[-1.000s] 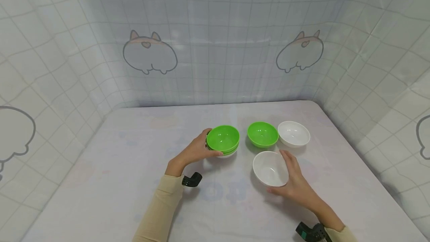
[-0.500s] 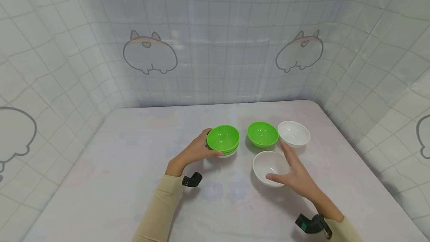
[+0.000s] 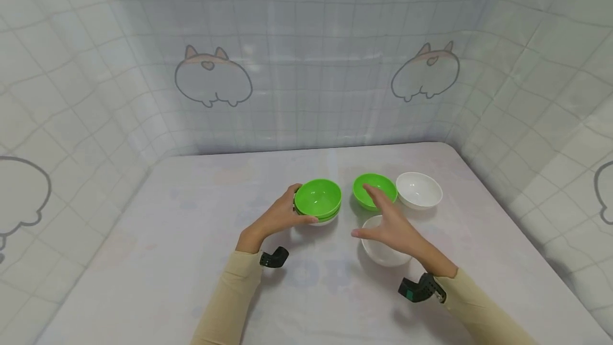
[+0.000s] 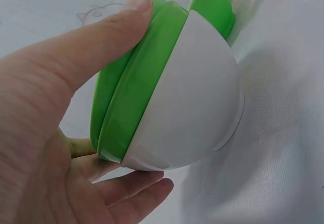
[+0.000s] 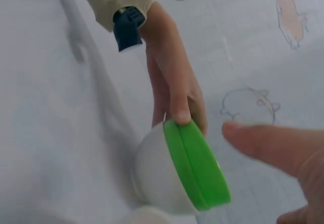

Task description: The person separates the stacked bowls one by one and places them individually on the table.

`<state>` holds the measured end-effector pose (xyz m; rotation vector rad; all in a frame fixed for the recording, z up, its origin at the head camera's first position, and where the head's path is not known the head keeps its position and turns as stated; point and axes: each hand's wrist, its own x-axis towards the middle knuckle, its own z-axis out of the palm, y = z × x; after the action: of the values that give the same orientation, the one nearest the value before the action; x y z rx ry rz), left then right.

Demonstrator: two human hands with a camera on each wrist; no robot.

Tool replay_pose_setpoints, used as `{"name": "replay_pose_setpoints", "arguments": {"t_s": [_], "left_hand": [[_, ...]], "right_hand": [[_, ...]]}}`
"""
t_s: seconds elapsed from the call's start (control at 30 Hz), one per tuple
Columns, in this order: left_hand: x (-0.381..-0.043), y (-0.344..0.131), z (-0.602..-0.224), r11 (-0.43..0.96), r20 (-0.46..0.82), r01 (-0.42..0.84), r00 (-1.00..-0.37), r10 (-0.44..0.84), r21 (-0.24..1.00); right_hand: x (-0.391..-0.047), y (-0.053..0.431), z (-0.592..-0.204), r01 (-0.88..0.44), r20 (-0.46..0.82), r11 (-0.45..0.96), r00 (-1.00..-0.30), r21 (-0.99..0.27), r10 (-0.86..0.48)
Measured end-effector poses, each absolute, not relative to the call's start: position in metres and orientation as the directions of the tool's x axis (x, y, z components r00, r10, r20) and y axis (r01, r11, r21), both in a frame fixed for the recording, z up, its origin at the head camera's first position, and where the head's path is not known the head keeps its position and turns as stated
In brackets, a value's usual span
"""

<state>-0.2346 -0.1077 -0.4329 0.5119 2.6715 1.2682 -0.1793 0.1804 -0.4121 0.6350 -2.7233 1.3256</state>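
While our left hand (image 3: 279, 215) is gripping a nested stack of glossy, round green-and-white bowls (image 3: 318, 198) from its left, our right hand (image 3: 395, 229) is holding nothing, thumb and fingers spread. From that right hand, the upright stack is lying leftward and slightly farther off; a lone glossy green bowl (image 3: 365, 198) is standing just beyond its fingertips. With our left wrist camera, we are seeing the lowest white bowl's (image 4: 195, 92) full flank, mostly hidden in the head view.
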Motion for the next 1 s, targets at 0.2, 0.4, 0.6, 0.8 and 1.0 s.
{"name": "replay_pose_setpoints", "arguments": {"t_s": [0.2,0.4,0.6,0.8,1.0], "left_hand": [[-0.234,-0.107,-0.433,0.576,0.03,0.252,-0.93,0.366,0.778],[-0.235,-0.108,-0.435,0.556,0.055,0.279,-0.921,0.385,0.783],[-0.236,-0.11,-0.435,0.52,0.1,0.328,-0.903,0.418,0.788],[-0.237,-0.111,-0.437,0.509,0.114,0.343,-0.896,0.428,0.79],[-0.237,-0.112,-0.437,0.51,0.109,0.336,-0.899,0.424,0.792]], "right_hand": [[-0.197,0.164,-0.405,-0.374,0.179,0.578,-0.913,-0.726,-0.367],[-0.211,0.149,-0.4,-0.418,0.185,0.586,-0.89,-0.694,-0.416],[-0.223,0.133,-0.402,-0.413,0.158,0.585,-0.885,-0.698,-0.437],[-0.23,0.122,-0.404,-0.404,0.15,0.569,-0.885,-0.716,-0.44],[-0.236,0.113,-0.402,-0.413,0.108,0.629,-0.879,-0.659,-0.464]]}}
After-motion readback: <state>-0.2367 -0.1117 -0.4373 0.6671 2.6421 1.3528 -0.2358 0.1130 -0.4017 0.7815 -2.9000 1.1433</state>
